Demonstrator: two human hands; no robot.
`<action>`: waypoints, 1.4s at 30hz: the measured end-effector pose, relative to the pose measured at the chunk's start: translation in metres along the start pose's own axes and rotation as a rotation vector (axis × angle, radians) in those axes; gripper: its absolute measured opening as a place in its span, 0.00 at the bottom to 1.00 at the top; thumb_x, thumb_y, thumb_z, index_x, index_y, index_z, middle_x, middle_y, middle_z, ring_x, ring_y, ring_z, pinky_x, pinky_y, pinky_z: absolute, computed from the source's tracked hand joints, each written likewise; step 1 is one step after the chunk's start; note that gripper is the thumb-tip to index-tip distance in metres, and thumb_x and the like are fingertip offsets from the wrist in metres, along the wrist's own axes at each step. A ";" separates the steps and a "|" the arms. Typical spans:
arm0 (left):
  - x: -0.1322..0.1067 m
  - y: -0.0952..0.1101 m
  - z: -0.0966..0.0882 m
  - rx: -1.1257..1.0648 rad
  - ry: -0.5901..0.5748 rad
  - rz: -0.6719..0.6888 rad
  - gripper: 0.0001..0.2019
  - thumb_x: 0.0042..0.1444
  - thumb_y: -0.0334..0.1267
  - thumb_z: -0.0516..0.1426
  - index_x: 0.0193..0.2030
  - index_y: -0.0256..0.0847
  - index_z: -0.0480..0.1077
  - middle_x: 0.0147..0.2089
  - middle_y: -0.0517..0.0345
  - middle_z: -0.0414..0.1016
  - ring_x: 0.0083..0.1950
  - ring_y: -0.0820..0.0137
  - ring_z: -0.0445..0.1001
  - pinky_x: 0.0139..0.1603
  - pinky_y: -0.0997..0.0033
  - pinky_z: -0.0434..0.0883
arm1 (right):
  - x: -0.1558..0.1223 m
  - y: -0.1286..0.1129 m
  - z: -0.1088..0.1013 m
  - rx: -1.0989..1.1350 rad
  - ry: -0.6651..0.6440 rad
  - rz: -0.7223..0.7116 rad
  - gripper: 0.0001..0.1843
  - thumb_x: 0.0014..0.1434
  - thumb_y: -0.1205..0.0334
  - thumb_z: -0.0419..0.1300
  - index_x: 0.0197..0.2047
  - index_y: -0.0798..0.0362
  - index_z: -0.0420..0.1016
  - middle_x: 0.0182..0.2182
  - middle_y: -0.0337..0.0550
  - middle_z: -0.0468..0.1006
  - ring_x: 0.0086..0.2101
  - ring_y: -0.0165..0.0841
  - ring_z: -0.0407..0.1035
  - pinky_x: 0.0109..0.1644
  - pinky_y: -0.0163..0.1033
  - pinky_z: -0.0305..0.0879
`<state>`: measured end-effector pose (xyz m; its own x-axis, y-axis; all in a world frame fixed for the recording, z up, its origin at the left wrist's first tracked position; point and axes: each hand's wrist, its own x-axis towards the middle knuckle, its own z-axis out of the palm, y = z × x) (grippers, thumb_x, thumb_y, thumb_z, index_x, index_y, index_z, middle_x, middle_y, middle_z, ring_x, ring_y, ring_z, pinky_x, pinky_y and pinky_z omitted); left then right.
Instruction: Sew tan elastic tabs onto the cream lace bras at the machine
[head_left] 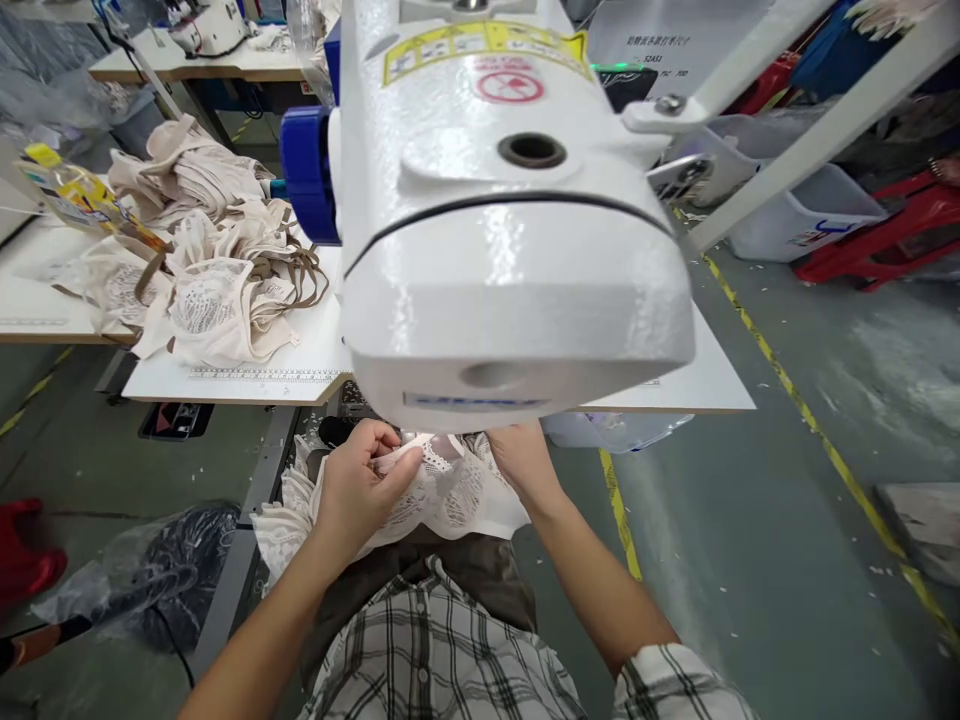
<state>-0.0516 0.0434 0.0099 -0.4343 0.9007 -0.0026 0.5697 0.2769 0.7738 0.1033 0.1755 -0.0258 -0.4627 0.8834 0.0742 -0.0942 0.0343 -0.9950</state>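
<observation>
1. Green floor, marked with yellow tape, spreads below the left grip and right grip.
2. White worktop lies just ahead of both grips.
3. White sewing machine overhangs them.
4. Cream lace garment between the grips: left pinches its trim; right is partly hidden, its hold I cannot tell.

Pinching lace trim with the left hand, touching a pale bra with the right hand, at a sewing machine.
</observation>
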 end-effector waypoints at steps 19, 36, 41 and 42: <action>-0.029 -0.030 0.023 0.279 0.368 0.614 0.12 0.60 0.30 0.53 0.25 0.41 0.67 0.20 0.62 0.66 0.24 0.71 0.62 0.29 0.69 0.55 | -0.117 -0.018 0.011 -0.353 -0.367 -0.956 0.16 0.57 0.76 0.63 0.49 0.58 0.74 0.44 0.50 0.82 0.48 0.34 0.76 0.59 0.41 0.74; -0.060 -0.014 0.017 -0.473 -0.722 -0.095 0.16 0.63 0.46 0.55 0.38 0.36 0.78 0.31 0.57 0.73 0.31 0.72 0.68 0.32 0.74 0.62 | -0.095 0.017 -0.032 -0.232 -0.115 0.145 0.15 0.67 0.50 0.54 0.51 0.48 0.73 0.43 0.45 0.78 0.39 0.35 0.75 0.39 0.41 0.74; -0.073 -0.029 0.024 -0.894 -0.665 -0.415 0.15 0.58 0.47 0.62 0.46 0.41 0.80 0.39 0.55 0.79 0.41 0.70 0.73 0.43 0.74 0.67 | -0.111 0.106 -0.066 -0.705 -0.185 0.313 0.24 0.62 0.45 0.57 0.54 0.53 0.69 0.47 0.53 0.76 0.47 0.44 0.72 0.50 0.49 0.69; -0.074 -0.031 0.025 -0.911 -0.644 -0.426 0.15 0.58 0.47 0.63 0.47 0.41 0.80 0.39 0.55 0.79 0.41 0.70 0.74 0.43 0.74 0.67 | -0.116 0.117 -0.069 -0.764 -0.240 0.290 0.25 0.61 0.45 0.58 0.54 0.54 0.69 0.49 0.55 0.75 0.50 0.46 0.70 0.53 0.51 0.68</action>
<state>-0.0196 -0.0233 -0.0293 0.1096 0.8681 -0.4841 -0.3529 0.4893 0.7975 0.2067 0.1087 -0.1560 -0.5590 0.7859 -0.2642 0.6380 0.2042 -0.7424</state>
